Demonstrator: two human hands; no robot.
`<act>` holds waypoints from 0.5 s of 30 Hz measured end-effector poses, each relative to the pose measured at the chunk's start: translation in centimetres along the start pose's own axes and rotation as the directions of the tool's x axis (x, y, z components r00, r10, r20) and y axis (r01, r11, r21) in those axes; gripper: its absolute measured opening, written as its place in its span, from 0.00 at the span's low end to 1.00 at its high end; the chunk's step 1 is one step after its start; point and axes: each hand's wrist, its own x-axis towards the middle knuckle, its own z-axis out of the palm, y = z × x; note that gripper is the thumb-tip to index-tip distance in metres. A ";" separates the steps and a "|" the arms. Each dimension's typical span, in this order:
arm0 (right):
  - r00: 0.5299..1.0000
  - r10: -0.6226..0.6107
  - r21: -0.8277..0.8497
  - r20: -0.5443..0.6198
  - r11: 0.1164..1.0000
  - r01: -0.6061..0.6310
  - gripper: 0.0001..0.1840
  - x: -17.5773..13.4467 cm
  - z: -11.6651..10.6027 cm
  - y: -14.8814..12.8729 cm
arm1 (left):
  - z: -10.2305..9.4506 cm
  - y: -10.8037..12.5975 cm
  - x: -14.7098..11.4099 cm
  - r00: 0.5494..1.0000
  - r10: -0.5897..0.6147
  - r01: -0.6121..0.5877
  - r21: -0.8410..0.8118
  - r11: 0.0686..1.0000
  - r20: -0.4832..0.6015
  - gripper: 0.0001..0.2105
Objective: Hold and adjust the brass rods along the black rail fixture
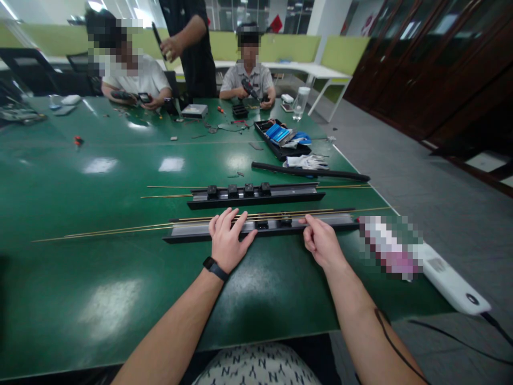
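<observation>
Channel (276, 231), straight, black-edged, thin brassy rods (276, 215), glossy green table (160, 326)

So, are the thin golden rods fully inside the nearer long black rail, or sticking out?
Sticking out: the rods reach beyond the left end of the rail.

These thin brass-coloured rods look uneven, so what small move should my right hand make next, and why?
Perhaps nudge one of those thin brass-coloured rods lengthwise with your right hand, whose forefinger reaches them: their ends jut unevenly past the long black-and-silver metal channel. Your left hand, spread across the channel, could steady it.
</observation>
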 end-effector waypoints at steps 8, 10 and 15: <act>1.000 -0.008 -0.002 -0.001 1.000 0.008 0.20 0.2 -0.2 0.3 | 0.0 0.0 0.0 1.000 0.008 -0.008 0.014 1.000 -0.007 0.21; 1.000 -0.006 -0.002 -0.006 1.000 0.006 0.20 0.2 -0.1 0.2 | 0.0 0.0 0.0 1.000 0.011 -0.011 0.012 1.000 -0.007 0.21; 1.000 -0.001 -0.002 -0.012 1.000 0.001 0.19 0.1 -0.1 0.1 | 0.1 0.0 0.0 1.000 0.000 0.000 0.002 1.000 -0.004 0.21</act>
